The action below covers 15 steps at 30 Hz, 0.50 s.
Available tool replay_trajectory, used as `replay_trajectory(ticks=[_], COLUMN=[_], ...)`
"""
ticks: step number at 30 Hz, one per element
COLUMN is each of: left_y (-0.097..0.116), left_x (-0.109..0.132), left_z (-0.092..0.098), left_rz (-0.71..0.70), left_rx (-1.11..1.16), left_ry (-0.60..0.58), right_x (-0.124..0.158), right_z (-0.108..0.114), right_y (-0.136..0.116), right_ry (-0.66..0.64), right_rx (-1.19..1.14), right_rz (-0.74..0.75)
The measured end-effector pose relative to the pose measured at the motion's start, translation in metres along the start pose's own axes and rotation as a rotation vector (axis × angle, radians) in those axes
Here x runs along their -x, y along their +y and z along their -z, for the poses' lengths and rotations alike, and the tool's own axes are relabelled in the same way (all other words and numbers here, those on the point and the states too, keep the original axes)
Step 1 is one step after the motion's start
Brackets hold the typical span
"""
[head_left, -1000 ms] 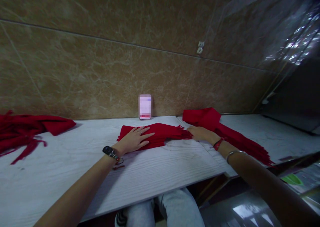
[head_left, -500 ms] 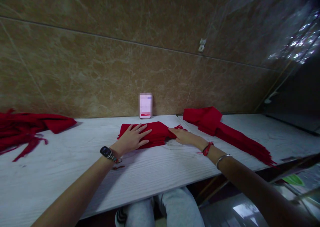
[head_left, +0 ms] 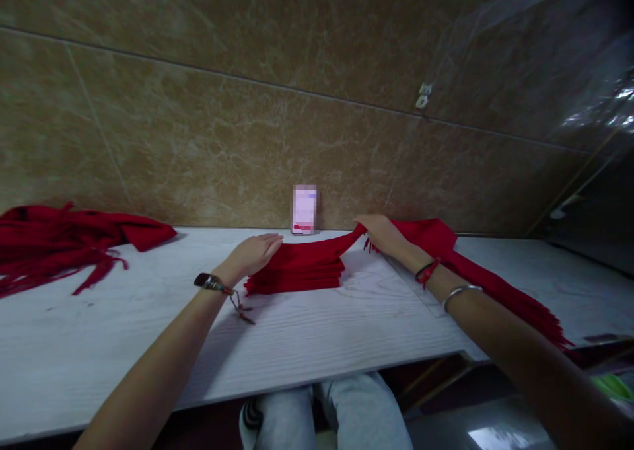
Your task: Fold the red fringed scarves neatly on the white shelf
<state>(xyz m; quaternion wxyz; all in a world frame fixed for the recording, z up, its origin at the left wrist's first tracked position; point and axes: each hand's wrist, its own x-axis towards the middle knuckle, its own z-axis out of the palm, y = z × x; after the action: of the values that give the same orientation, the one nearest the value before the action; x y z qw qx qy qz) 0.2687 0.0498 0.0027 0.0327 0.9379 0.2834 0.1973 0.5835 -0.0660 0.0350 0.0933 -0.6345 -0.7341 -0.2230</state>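
A red fringed scarf (head_left: pixel 302 268) lies in front of me, folded in stacked layers. My left hand (head_left: pixel 255 255) rests at its left end, fingers stretched out and touching the top layer. My right hand (head_left: pixel 381 232) is closed on the right end of the top layer and holds it raised off the stack. Short fringe hangs below the right hand. Behind that hand and forearm lies another folded red scarf (head_left: pixel 475 281), its fringe reaching the table's front edge.
Several loose folds of red fringed cloth (head_left: pixel 99 228) lie on the left of the white table (head_left: pixel 277 344). A phone with a blurred screen (head_left: pixel 304 209) leans against the brown marbled wall (head_left: pixel 238 139). A small white fitting (head_left: pixel 422 96) is on the wall.
My right hand has lifted the scarf's top end up and away from me, to the right. My left hand has drawn back from the scarf's middle to its left end.
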Motion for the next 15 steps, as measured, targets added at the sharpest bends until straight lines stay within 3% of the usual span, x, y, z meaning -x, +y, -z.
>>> replay_trajectory(ticks=[2,4,7,10,12,15], left_y=[-0.017,-0.032,-0.048,-0.054,-0.053,-0.046], left_x=[0.0,0.002,0.008,0.014,0.015,0.011], left_z=[0.007,0.012,0.015,0.015,0.013,0.008], left_rz=[0.146,0.312,0.474,0.54,0.572,0.559], left_rx=[0.155,0.369,0.618,0.785,0.93,0.994], left_ry=[0.084,0.207,0.342,0.366,0.331,0.23], right_x=[-0.032,-0.06,-0.087,-0.089,-0.079,-0.055], right_z=[0.025,0.037,0.031,0.013,0.004,-0.004], right_y=[-0.019,-0.054,-0.115,-0.154,-0.156,-0.132], right_ry=[0.024,0.05,0.06,0.085,0.108,0.162], right_rx=[0.093,0.168,0.205,0.111,-0.002,-0.182], right_rz=[0.171,0.346,0.603,0.777,0.772,0.521])
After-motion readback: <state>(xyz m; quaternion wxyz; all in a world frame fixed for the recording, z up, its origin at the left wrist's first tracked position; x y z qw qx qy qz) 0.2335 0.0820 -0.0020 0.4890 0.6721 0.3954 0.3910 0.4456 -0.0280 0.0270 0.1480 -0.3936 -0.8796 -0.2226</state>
